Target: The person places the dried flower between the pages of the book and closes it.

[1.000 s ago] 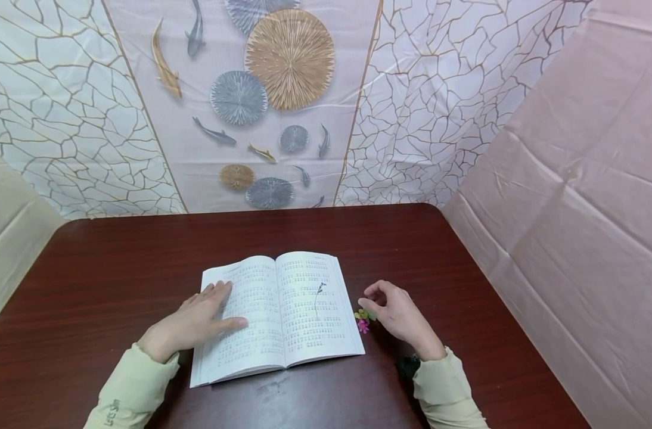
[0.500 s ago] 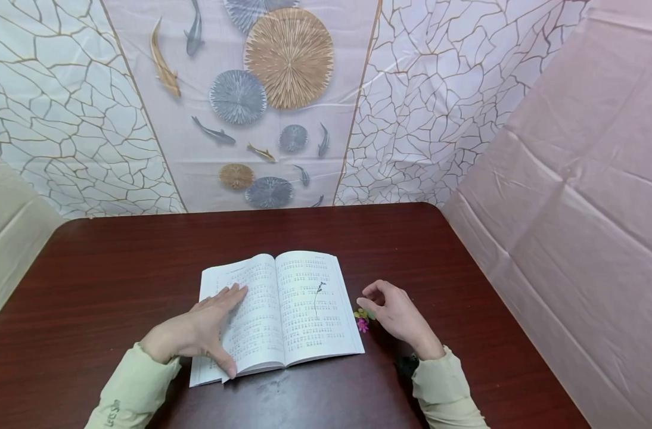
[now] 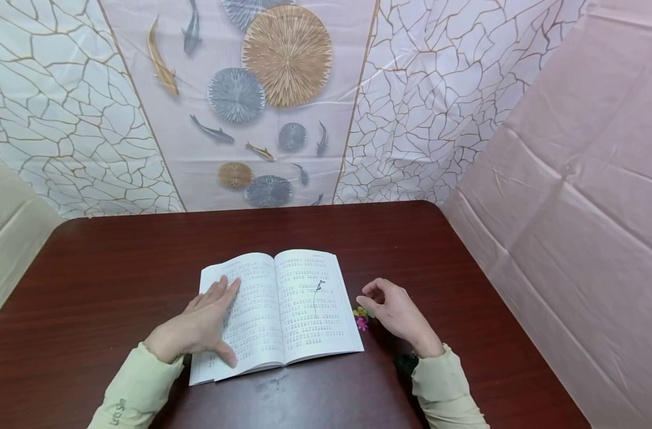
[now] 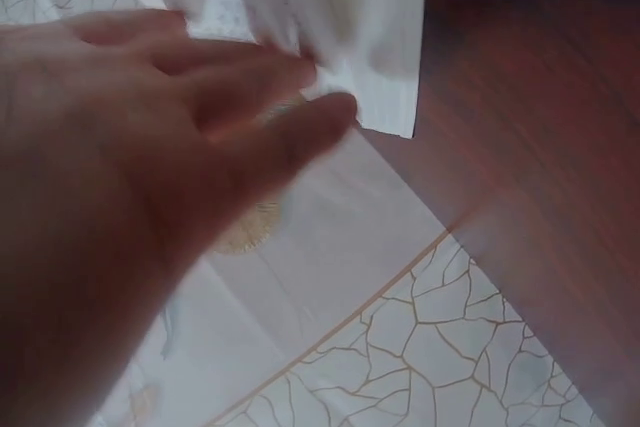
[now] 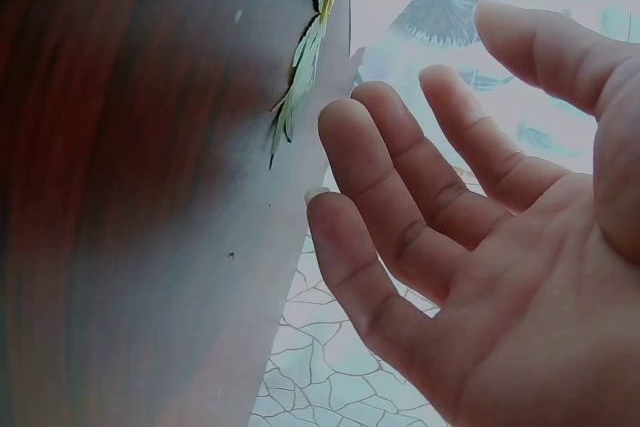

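An open book with printed pages lies on the table. Across its left page my left hand rests with fingers spread, the thumb near the page's lower part. In the left wrist view, the fingers reach straight toward the blurred pages. On the right page lies a thin dried flower stem with a small dark head. Right of the book, my right hand holds nothing, its fingers loosely bent. Close by its fingertips lie small pink and yellow flowers with green leaves, partly hidden by the hand in the head view.
The dark red-brown wooden table extends around the book. A patterned cloth hangs behind its far edge, and a plain pinkish cloth stands along the right side. A dark object shows beside the right cuff.
My left hand's thumb has swung from mid-page down to the lower edge, and the left leaves have shifted. The hand then slid slightly back left. The right hand stays still.
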`<state>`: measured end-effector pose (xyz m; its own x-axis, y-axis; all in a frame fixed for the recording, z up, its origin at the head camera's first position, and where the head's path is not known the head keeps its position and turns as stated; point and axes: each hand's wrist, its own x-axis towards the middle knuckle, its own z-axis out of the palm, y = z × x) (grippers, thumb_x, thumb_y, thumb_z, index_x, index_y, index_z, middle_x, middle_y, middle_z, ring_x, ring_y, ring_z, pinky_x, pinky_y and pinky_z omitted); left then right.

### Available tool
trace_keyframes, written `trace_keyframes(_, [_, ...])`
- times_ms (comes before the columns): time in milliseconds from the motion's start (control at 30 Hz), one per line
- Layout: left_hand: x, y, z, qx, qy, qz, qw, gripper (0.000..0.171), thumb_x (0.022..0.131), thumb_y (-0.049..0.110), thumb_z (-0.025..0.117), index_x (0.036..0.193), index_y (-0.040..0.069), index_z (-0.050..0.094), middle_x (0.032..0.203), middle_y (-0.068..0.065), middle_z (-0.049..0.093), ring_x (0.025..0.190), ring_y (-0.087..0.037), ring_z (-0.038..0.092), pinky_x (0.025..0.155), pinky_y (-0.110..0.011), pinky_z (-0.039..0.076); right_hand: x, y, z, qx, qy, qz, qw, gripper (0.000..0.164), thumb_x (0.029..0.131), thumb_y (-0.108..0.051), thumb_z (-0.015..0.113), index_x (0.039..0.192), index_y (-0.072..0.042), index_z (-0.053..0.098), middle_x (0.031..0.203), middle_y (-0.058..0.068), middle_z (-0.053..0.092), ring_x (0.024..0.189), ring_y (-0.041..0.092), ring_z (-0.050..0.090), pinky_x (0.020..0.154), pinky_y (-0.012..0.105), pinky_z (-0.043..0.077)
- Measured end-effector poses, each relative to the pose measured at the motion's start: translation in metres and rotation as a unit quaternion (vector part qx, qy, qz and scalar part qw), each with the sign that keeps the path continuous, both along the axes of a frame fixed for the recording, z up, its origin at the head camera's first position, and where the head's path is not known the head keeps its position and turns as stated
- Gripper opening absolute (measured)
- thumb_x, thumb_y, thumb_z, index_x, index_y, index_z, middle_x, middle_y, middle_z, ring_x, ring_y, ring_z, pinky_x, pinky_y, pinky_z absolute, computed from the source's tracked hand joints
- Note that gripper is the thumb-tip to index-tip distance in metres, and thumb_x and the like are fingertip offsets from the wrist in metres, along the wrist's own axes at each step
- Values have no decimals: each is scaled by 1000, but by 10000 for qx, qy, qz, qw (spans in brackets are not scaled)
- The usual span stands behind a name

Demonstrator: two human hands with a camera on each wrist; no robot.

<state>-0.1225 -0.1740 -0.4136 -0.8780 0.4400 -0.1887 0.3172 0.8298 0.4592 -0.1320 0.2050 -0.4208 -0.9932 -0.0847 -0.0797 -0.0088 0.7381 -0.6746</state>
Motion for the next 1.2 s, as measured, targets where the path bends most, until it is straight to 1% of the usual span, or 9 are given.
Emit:
trace_keyframes(167, [-2,-1,-5,-134,-78,399,9991,156,38,63,88,153,-5,7,152,-40,2,140,-55,7,108,-67,13,0,1,1,18,-7,-6,10000,22,92,-28,69,105,-11,64,85,2,62,67,18,55,59,32,47])
trace_keyframes(300, [-3,-2,-6,46,19,405,9992,158,39,67,85,153,-5,3,153,-38,7,141,-53,10,109,-66,12,-1,3,2,117,255,133,9995,17,97,-24,62,105,-10,65,88,3,63,70,18,54,65,34,47])
trace_keyframes(433, [-3,-2,-5,280,72,276,9992,156,43,69,82,152,-6,0,156,-32,12,143,-48,13,109,-65,15,-1,5,1,309,623,301,9971,18,101,-17,53,106,-6,67,98,6,66,84,17,57,77,37,48])
trace_keyframes(533, [-4,-3,-2,484,59,205,9986,154,47,71,80,152,-6,-2,156,-31,12,142,-48,16,108,-66,18,-2,7,1,347,711,289,9964,19,102,-12,50,108,-5,66,101,9,67,89,19,60,79,39,50])
trace_keyframes(700, [-4,-5,6,883,194,103,9959,148,53,67,81,153,-6,-1,157,-28,10,142,-45,20,110,-61,22,-3,10,0,347,775,232,9961,20,102,-7,46,110,-4,64,99,11,66,87,21,60,77,39,49])
trace_keyframes(833, [-3,-3,10,1135,435,-203,9924,142,56,67,80,153,-4,4,158,-24,14,141,-42,24,110,-56,26,-3,10,1,350,732,190,9965,19,101,-9,48,112,-5,63,101,10,66,86,20,58,78,38,48])
trace_keyframes(933, [-1,1,11,1356,494,-452,9885,140,56,67,78,155,1,4,158,-21,19,139,-41,30,109,-56,29,-3,11,1,300,669,137,9972,19,101,-14,52,115,-5,62,103,9,66,84,19,58,78,37,47])
trace_keyframes(1067, [3,11,13,1960,398,-529,9784,150,54,61,83,153,12,-19,157,-19,23,140,-34,31,110,-54,26,-2,10,2,219,591,66,9980,23,99,-20,57,117,-6,60,103,7,64,83,18,57,77,36,48])
trace_keyframes(1200, [9,25,14,2514,400,-678,9647,159,55,51,88,141,17,-41,157,-11,23,144,-29,23,114,-49,19,-2,11,1,198,552,25,9983,25,99,-23,58,118,-7,60,102,6,63,83,18,56,75,36,48])
